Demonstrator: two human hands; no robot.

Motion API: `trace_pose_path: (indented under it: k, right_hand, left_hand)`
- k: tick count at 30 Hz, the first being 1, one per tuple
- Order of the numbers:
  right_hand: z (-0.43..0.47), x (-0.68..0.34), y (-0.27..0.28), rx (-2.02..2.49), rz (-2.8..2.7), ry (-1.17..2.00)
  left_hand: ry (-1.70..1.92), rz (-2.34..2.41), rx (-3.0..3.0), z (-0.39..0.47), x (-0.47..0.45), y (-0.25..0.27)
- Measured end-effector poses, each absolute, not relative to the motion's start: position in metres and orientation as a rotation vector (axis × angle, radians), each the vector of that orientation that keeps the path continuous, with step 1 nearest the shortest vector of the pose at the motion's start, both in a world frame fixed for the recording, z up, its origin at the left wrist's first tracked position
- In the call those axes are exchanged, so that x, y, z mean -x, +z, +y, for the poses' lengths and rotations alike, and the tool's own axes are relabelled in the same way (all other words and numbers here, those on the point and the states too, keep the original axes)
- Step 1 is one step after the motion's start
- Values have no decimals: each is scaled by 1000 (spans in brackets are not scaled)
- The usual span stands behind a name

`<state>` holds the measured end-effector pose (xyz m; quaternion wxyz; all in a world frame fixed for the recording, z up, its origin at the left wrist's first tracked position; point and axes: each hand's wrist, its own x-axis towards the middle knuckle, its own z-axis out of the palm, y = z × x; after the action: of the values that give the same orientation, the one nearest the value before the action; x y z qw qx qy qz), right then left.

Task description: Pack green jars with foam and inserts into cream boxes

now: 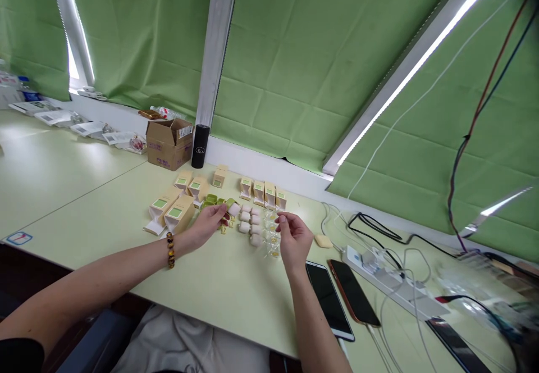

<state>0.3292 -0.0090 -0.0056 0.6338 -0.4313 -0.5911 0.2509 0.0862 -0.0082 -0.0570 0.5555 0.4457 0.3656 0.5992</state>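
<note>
The left hand (207,224) pinches a green-and-white case (233,208) in its fingertips. The right hand (296,239) is narrow beside clear packets (272,237); whether it grips one, I cannot tell. White cases (244,227) lie between both hands, nearer the table's (202,289) far edge. Box (179,214) labels are too small to read.

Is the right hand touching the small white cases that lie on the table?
Apart. The head view shows it: clear packets lie between the right hand and the small white cases.
</note>
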Motion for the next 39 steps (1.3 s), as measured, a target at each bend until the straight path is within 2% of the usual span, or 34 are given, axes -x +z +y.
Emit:
trace_pose_path:
  k: [7, 12, 14, 17, 26, 32, 34, 39]
  right_hand:
    - [-16, -372, 9, 1375, -1994, -64]
    - [-18, -389, -22, 1406, -2258, -315]
    - [-17, -392, -31, 1369, -2281, -321]
    - [-19, -394, -28, 1358, -2289, -154]
    - [-19, -361, 28, 1054, -1900, 846]
    - [4, -321, 8, 781, -1431, 1513]
    - [8, -311, -5, 700, -1286, 1612]
    - [3, -295, -29, 615, -1080, 1581]
  left_hand:
    - [1444, 873, -1032, -10, -86, -54]
    - [1448, 901, -1028, -8, -87, -55]
    - [1445, 917, -1033, -8, -87, -57]
    - [1445, 902, -1054, -8, -87, -59]
    - [1472, 840, -1020, -7, -88, -59]
    - [1501, 843, -1007, -6, -88, -58]
    - [1520, 851, -999, -6, -88, -57]
    - [1550, 847, -964, -6, -89, -54]
